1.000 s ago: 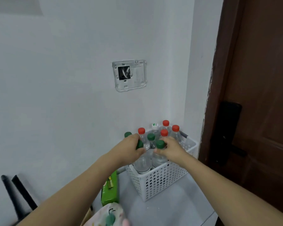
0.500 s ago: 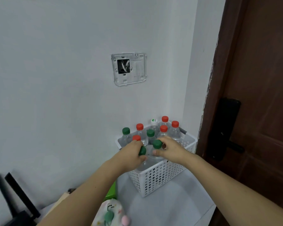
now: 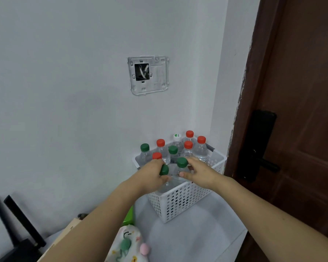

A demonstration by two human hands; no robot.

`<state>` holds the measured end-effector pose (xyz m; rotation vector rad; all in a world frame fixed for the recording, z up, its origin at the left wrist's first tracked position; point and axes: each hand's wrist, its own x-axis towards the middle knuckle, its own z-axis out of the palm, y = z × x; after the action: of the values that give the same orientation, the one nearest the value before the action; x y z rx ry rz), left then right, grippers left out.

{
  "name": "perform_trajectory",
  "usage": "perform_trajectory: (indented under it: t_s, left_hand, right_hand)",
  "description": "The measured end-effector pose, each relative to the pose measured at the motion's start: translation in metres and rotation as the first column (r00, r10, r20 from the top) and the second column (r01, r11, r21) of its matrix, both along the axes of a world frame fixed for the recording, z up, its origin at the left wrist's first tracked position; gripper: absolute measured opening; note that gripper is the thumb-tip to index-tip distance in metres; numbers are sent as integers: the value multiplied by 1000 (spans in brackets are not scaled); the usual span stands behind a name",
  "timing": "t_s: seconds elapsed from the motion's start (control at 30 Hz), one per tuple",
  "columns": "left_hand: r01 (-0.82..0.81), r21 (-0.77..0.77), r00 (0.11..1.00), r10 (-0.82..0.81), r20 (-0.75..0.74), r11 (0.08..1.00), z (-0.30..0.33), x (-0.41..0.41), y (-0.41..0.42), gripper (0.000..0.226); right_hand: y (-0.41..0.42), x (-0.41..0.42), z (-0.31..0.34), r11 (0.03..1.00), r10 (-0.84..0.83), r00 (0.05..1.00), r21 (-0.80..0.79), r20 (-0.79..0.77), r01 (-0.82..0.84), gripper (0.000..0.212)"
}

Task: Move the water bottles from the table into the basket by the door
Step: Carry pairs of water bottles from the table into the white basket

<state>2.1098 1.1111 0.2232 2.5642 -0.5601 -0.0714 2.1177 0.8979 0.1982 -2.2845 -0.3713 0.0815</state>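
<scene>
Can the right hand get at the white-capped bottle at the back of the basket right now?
Probably not cleanly: the right hand grips a green-capped bottle, and red-capped bottles crowd the white-capped bottle.

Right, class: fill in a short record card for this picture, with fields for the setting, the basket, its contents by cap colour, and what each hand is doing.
setting: white wall, brown door on the right
basket: white perforated basket on a pale surface beside the door
caps visible: five red, four green, one white
left hand: left hand holds a green-capped bottle at its neck, tilted, low in the basket
right hand: right hand holds another green-capped bottle, upright
stage: both bottles inside the basket, both in a grip
</scene>
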Motion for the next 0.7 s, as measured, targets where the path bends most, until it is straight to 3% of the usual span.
perform_trajectory:
  t_s: [0.17,0.33,0.43,0.7]
  left_hand:
    - [-27,75,999,30,-34,997,14,-2,-1,26]
    - [-60,-60,943,76,323,996,35,-12,-16,40]
    - [18,0,877,-16,481,1000,48,-16,-47,41]
    - [159,105,770,-190,609,982,66,-61,-175,51]
  right_hand:
    - [-8,-12,10,996,-80,997,-25,4,80,51]
    - [-40,-40,42,966,-223,950,-80,217,245,57]
    - [-65,-67,60,936,-289,916,-118,277,331,58]
    - [-170,-176,93,821,-472,831,-198,293,536,63]
